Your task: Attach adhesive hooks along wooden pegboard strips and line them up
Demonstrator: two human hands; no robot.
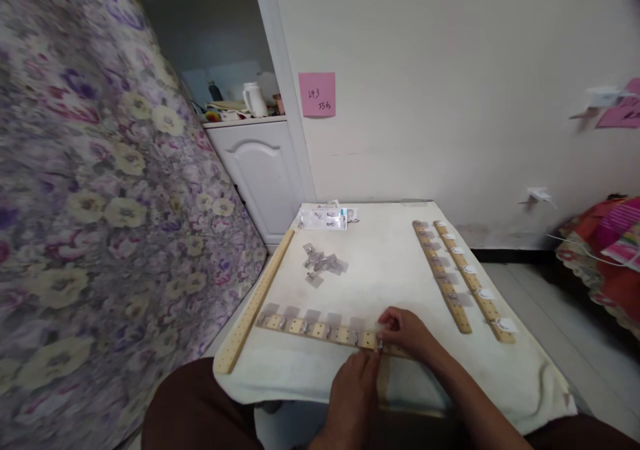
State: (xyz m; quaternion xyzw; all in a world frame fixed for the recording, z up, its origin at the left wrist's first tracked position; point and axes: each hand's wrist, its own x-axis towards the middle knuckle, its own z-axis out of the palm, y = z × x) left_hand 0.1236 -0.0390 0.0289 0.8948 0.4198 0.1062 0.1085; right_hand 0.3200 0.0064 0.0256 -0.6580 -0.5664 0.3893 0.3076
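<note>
A wooden strip with drilled holes (320, 331) lies across the near part of the cloth-covered table. Several small shiny metal pieces, each with a clear plastic square (334, 319), sit along it at intervals. At its right part, my right hand (403, 330) pinches another small metal piece (380, 345) with a faint clear square, thumb and forefinger together. My left hand (354, 383) comes from below, fingers pressed together at the strip's near edge beside that same piece. The fingertips partly hide the contact. Beyond the strip lies a loose pile of similar metal pieces with clear squares (324, 263).
A bare holed wooden strip (255, 303) runs along the table's left edge. Two filled strips, one with clear squares (441, 273) and one with white pieces (470, 277), lie at right. Packaging (323, 219) sits at the back by the wall. A floral curtain (115, 190) hangs left.
</note>
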